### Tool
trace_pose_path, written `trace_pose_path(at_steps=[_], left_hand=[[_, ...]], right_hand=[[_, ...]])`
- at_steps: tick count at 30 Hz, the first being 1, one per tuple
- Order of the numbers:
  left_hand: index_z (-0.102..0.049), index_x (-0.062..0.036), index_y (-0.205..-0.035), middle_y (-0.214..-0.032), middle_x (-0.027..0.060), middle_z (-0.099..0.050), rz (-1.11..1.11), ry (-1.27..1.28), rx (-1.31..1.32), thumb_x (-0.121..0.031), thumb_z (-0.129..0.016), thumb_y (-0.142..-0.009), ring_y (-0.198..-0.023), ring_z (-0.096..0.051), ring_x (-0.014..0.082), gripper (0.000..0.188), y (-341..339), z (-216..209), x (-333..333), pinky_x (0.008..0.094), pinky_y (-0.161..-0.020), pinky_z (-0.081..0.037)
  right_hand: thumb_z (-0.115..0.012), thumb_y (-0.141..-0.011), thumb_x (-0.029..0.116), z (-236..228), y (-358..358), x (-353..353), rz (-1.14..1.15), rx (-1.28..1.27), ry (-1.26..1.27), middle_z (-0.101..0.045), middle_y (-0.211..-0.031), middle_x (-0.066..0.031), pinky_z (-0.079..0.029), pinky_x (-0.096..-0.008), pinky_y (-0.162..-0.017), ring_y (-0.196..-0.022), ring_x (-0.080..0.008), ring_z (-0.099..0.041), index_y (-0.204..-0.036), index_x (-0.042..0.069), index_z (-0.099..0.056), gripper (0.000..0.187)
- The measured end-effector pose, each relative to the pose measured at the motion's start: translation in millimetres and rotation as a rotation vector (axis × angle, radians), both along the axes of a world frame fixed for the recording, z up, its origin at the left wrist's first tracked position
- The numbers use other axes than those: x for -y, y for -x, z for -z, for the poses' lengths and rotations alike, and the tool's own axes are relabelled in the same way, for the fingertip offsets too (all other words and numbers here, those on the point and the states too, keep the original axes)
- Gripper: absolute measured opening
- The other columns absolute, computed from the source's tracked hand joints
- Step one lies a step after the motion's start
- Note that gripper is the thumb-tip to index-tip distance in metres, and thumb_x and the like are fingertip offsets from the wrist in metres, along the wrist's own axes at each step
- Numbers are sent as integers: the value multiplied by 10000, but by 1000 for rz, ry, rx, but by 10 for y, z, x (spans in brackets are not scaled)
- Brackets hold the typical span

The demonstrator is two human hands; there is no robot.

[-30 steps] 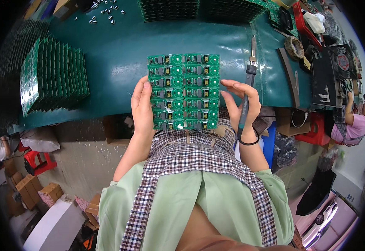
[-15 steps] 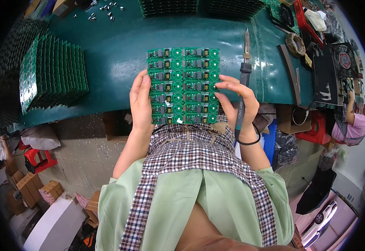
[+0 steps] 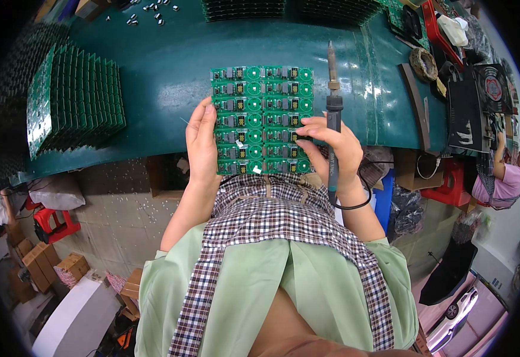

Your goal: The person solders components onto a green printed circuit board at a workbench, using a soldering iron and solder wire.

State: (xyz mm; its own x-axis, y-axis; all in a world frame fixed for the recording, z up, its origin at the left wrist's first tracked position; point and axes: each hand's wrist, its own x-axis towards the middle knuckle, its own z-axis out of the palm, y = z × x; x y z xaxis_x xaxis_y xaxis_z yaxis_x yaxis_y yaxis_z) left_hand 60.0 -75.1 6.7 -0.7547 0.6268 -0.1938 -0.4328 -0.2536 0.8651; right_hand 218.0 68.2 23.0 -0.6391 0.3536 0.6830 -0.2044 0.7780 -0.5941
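A green circuit board panel [image 3: 264,105], with rows of identical small boards, is held upright in front of my apron. Its left edge is gripped by my left hand [image 3: 200,134], thumb on the front. My right hand [image 3: 338,146] carries a soldering iron [image 3: 333,119], tip pointing up and away from me. That hand's thumb and index finger reach over the panel's right side, close to its lower middle rows; whether they pinch a small part there I cannot tell. Two small white pieces show on the lower rows. A thin wire sticks out beside my left fingers.
A tall stack of green panels [image 3: 78,98] stands on the left of the green table [image 3: 164,89]. More panels [image 3: 245,9] line the far edge, near scattered small metal parts [image 3: 152,8]. To the right are a dark curved bar [image 3: 414,107], a tape roll [image 3: 423,64] and a black fan unit [image 3: 492,86].
My right hand has shifted left, its fingertips farther over the panel. The soldering iron has swung left with it, now crossing in front of the hand. The left hand and panel barely moved.
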Motion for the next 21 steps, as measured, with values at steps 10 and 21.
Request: trace_pose_path(at_steps=[10, 21], left_hand=[[-557, -1, -1138, -979, 38, -652, -48, 47, -20, -191, -436, -991, -835, -612, 79, 269, -30, -34, -10, 222, -736, -496], [-544, -10, -1177, -1017, 43, -641, -67, 16, -92, -200, -455, -987, -879, -610, 87, 284, -25, -38, -22, 231, -763, -498]], right_hand=[[-727, -673, -83, 100, -85, 60, 20, -23, 125, -682, -907, -128, -537, -359, -781, -869, -281, -674, -992, 47, -560, 382], [-777, -695, -17, 165, -215, 294, 173, 17, 380, -655, -913, -120, -548, -289, -721, -836, -196, -667, -1077, 18, -523, 460]])
